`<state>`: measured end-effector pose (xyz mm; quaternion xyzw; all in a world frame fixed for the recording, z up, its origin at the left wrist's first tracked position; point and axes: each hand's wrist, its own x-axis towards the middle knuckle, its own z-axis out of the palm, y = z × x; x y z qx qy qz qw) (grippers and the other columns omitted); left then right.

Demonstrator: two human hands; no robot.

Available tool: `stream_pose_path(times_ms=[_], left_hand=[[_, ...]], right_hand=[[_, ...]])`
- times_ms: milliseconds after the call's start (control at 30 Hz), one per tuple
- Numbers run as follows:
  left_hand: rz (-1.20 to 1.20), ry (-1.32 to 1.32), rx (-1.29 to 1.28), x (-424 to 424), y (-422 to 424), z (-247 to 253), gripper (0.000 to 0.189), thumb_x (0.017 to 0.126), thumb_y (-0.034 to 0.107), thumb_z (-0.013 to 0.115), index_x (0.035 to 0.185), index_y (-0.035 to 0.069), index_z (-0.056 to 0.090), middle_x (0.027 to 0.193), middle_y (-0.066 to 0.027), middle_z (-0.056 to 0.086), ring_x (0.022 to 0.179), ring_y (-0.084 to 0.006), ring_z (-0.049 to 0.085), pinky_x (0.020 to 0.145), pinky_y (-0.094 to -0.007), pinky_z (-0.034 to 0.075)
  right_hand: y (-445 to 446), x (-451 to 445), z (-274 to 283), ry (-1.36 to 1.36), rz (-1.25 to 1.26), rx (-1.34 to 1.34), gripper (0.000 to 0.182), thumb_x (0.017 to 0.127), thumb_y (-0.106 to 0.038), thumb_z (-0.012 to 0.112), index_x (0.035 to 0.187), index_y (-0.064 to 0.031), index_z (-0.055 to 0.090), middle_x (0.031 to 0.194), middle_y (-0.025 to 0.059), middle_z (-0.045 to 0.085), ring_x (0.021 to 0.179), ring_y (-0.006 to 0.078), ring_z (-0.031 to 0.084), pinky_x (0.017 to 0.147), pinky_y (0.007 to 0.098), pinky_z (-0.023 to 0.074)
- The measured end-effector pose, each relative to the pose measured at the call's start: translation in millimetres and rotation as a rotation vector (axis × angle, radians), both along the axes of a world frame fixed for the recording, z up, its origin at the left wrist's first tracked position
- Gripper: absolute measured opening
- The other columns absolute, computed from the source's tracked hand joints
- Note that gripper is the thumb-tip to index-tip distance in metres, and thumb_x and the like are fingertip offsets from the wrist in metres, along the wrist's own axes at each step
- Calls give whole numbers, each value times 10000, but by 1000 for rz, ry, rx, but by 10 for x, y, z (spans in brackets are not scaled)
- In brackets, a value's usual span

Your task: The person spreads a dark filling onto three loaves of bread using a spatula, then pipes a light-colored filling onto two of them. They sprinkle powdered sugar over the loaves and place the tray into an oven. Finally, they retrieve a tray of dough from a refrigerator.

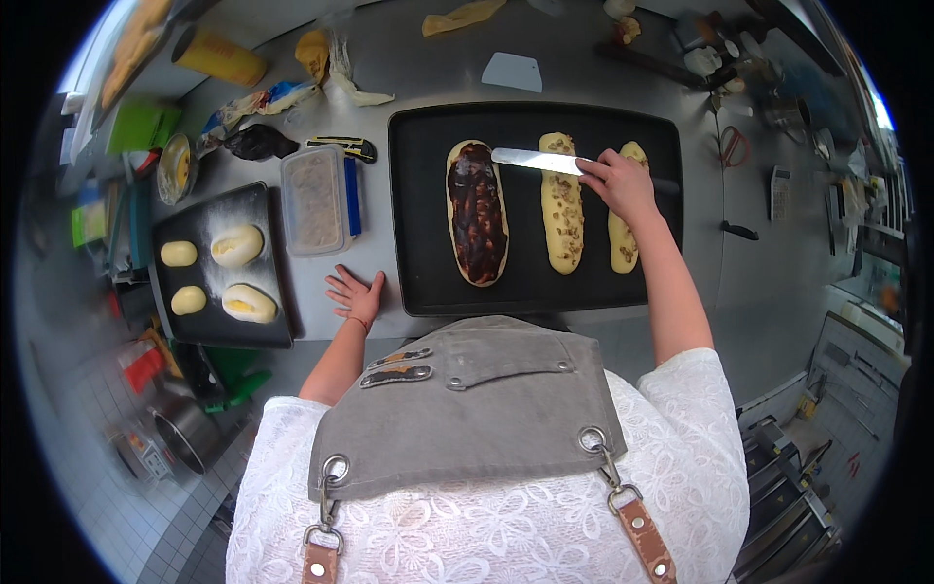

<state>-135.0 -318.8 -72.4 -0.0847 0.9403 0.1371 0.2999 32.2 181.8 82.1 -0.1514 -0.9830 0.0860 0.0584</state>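
Observation:
My right hand point(620, 185) grips a metal icing spatula point(538, 160) over a black baking tray point(430, 301). The blade points left, and its tip is beside the upper end of a long dough loaf coated in dark glossy spread point(479, 219). The blade crosses above a narrower dough strip topped with chopped nuts point(562, 212). A second nut-topped dough strip point(622, 244) lies partly hidden under my right hand and forearm. My left hand point(355, 293) is empty with fingers spread, at the steel worktop between the two trays.
A lidded plastic container point(315, 204) and a utility knife point(343, 146) lie left of the tray. A smaller tray point(281, 306) holds several dough pieces. Beyond are a white dough scraper point(512, 71) and piping bags point(357, 87). To the right are red-handled scissors point(732, 146), a black-handled knife point(740, 231) and a calculator point(780, 193).

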Motion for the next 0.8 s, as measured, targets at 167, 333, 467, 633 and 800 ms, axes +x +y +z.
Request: stream_pose_path(times_ms=[167,333,467,633,800], left_hand=[[-12,11,-10,4,14,0,1162,762,718,606,1563,224,-77,1610,-164,-175,1456,-445,-184,1096,-687,-36],[-10,7,-16,6,31,21,1161,759,724,600,1564,228,-75,1613,-161,-167,1459,-442,-178,1102,-681,-27],[-10,2,-22,-1,38,34,1158,759,728,595,1564,233,-75,1614,-161,-163,1461,-441,-175,1107,-674,-24],[-7,6,-22,10,43,33,1149,765,729,587,1564,238,-78,1614,-162,-164,1461,-445,-168,1107,-673,-30],[-4,5,-6,25,38,36,1148,766,730,584,1563,241,-81,1613,-162,-167,1461,-448,-166,1104,-676,-35]], right_hand=[[-127,169,-65,21,-99,-17,224,820,-277,734,1041,-243,740,798,5,565,700,218,603,628,354,503],[-452,78,-78,78,-101,-88,195,839,-316,709,1018,-242,735,786,10,557,693,222,603,639,359,500],[-544,191,-84,68,-112,-65,193,834,-284,724,1020,-237,745,767,15,550,667,223,603,600,364,500],[-625,454,-81,37,-181,-92,190,837,-286,719,1014,-227,750,753,21,548,667,233,608,601,372,502],[-750,664,-78,-38,-225,-150,206,860,-328,690,1032,-229,746,773,35,565,689,265,623,647,397,523]])
